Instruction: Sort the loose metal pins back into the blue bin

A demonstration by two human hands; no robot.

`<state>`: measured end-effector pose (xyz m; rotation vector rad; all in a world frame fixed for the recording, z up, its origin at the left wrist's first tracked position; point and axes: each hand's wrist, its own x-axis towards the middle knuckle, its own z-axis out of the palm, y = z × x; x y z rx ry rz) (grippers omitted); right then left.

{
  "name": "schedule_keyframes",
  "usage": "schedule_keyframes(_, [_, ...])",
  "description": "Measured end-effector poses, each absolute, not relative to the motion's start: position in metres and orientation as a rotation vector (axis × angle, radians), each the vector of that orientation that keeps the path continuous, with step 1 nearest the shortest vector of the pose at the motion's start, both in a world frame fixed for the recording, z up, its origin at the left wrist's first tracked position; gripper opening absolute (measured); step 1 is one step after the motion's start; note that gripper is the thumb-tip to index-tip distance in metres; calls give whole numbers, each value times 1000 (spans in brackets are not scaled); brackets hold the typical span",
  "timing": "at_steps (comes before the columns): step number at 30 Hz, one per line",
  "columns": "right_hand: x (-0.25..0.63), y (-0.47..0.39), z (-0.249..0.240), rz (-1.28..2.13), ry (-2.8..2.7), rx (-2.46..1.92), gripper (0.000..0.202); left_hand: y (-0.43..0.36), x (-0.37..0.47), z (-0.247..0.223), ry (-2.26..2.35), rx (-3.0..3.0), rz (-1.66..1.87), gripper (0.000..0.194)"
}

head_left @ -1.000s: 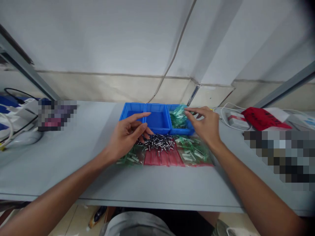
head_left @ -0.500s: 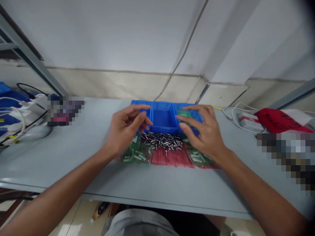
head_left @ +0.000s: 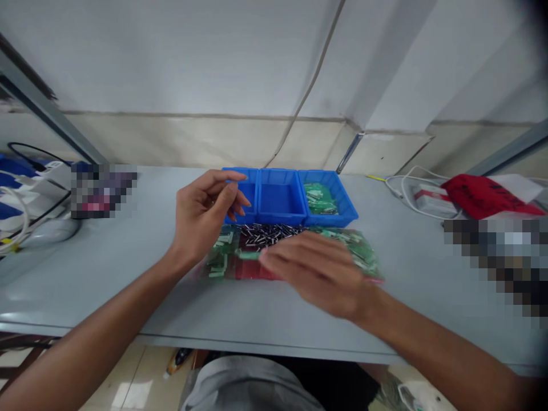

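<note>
My left hand (head_left: 201, 217) hovers before the left blue bin (head_left: 252, 212), its fingers loosely curved and apart, with nothing seen between them. Lower and to the right, my right hand (head_left: 319, 271) is smeared by motion. A pale green plastic piece, like a wall plug (head_left: 248, 255), sticks out from its pinched fingertips. Beneath it lies a heap of dark metal screws (head_left: 272, 233) on a red plastic sheet (head_left: 252, 270). Clear bags of green plugs flank the heap: a left bag (head_left: 219, 264) and a right bag (head_left: 363, 251), partly behind my right hand.
Joined to the left bin are a middle blue bin (head_left: 280, 218) and a right blue bin (head_left: 347, 212) containing green pieces (head_left: 319, 200). White power strips (head_left: 38, 191) and cables lie at the left. A red cloth-like item (head_left: 483, 197) and a white box (head_left: 434, 200) lie right.
My right hand has come down and left from the right bin to above the screws, a green piece now showing at its fingertips. The left hand stays near the left bin, posture nearly unchanged.
</note>
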<state>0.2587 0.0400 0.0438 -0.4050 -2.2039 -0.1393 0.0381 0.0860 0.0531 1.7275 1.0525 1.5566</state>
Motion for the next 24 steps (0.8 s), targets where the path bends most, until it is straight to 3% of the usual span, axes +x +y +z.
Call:
schedule_keyframes(4, [277, 55, 52, 222, -1631, -897, 17, 79, 39, 50, 1061, 2304, 1523, 35])
schedule_keyframes(8, [285, 63, 52, 735, -1324, -912, 12, 76, 42, 44, 823, 2920, 1311, 56])
schedule_keyframes(10, [282, 60, 51, 910, -1328, -882, 11, 75, 43, 42, 814, 2938, 1379, 53])
schedule_keyframes(13, [275, 51, 52, 1062, -1380, -823, 10, 73, 44, 46, 874, 2713, 1616, 33])
schedule_keyframes(16, [272, 47, 54, 954, -1470, -824, 19, 72, 45, 54, 970, 2302, 1574, 13])
schedule_keyframes(21, [278, 57, 49, 302, -1854, -752, 59, 68, 53, 59, 993, 1638, 1298, 23])
schedule_keyframes(24, [280, 59, 46, 30, -1995, -698, 53, 64, 59, 58, 906, 1576, 1171, 21])
